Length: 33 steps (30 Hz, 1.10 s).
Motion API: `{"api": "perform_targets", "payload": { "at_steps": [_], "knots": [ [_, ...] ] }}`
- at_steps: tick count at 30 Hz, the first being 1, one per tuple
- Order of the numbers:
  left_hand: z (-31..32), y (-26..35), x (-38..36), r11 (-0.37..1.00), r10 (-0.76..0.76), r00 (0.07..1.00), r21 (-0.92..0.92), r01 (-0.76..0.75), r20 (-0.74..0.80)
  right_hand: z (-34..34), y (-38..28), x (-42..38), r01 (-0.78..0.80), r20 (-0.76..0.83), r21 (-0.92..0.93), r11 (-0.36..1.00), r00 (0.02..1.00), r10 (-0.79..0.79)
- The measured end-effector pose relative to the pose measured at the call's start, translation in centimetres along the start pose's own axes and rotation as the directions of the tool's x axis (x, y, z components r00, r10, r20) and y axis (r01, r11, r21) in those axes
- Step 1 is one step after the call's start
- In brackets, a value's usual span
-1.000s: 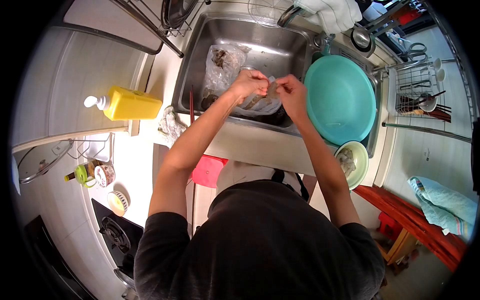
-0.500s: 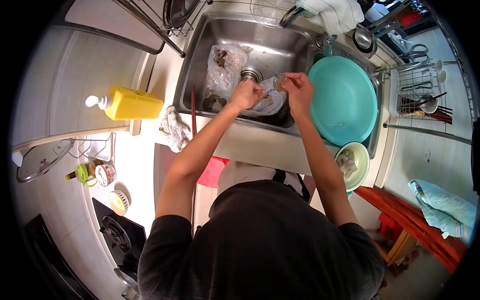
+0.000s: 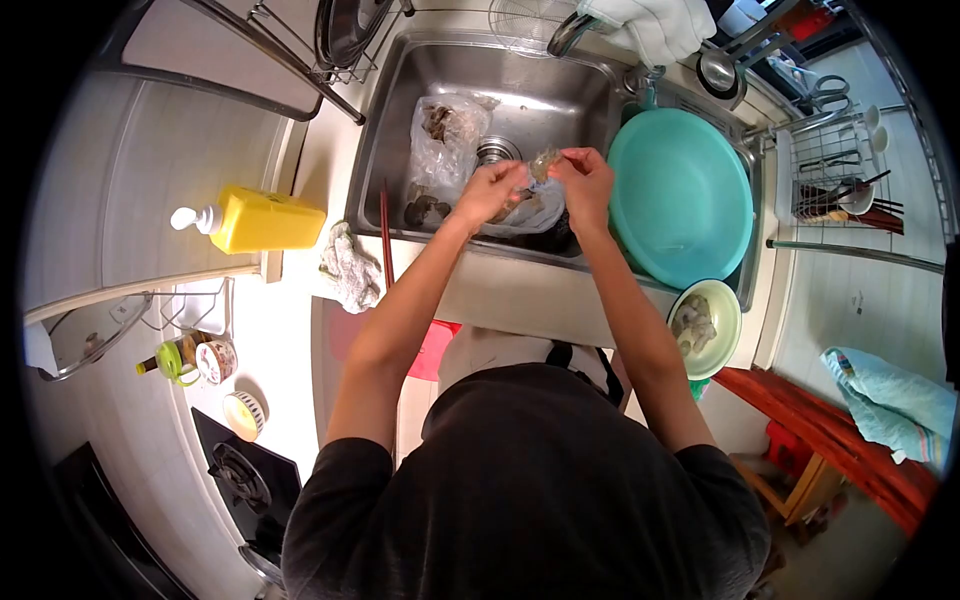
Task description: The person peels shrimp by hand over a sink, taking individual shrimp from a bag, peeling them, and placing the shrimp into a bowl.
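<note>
Over the front of the steel sink (image 3: 540, 95), my right hand (image 3: 585, 180) pinches a small translucent, brownish piece (image 3: 545, 163) that looks like a shrimp. Just left of it, my left hand (image 3: 490, 195) has its fingers pressed together; what they hold is too small to make out. Below both hands lies an open plastic bag (image 3: 535, 213) with brownish contents. Another clear bag (image 3: 448, 145) sits further left in the sink, with dark scraps (image 3: 425, 210) near it. A pale green bowl (image 3: 722, 345) holds greyish peeled pieces (image 3: 692, 323).
A turquoise basin (image 3: 680, 195) sits at the sink's right side, near the faucet (image 3: 570, 35). On the left are a yellow pump bottle (image 3: 268, 220), a crumpled cloth (image 3: 350, 265) and red chopsticks (image 3: 387, 240). A wire rack (image 3: 825, 175) stands on the right.
My right hand has moved slightly left with the translucent piece, closer to my left hand. The whole view has shifted slightly.
</note>
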<state>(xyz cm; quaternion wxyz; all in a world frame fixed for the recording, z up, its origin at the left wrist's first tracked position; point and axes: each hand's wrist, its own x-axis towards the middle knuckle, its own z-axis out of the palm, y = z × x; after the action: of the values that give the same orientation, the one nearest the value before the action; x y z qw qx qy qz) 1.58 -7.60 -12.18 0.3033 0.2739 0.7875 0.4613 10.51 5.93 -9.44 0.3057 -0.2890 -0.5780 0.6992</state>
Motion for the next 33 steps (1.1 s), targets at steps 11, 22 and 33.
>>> {"api": "perform_targets", "payload": {
  "at_steps": [11,22,33],
  "knots": [
    [-0.2,5.5,-1.1,0.923,-0.007,0.992,-0.381,0.056,0.129,-0.7,-2.2,0.6,-0.182,0.312,-0.014,0.983,0.933,0.178],
    [-1.1,5.6,-1.0,0.578,-0.121,0.936,-0.743,0.338,0.331,-0.7,-3.8,0.7,-0.044,0.431,-0.370,0.928,0.877,0.214],
    [0.2,7.7,-1.2,0.474,-0.446,0.870,-0.769,0.428,0.210,0.8,-3.0,-0.7,0.320,0.421,-0.476,0.819,0.901,-0.108]
  ]
}}
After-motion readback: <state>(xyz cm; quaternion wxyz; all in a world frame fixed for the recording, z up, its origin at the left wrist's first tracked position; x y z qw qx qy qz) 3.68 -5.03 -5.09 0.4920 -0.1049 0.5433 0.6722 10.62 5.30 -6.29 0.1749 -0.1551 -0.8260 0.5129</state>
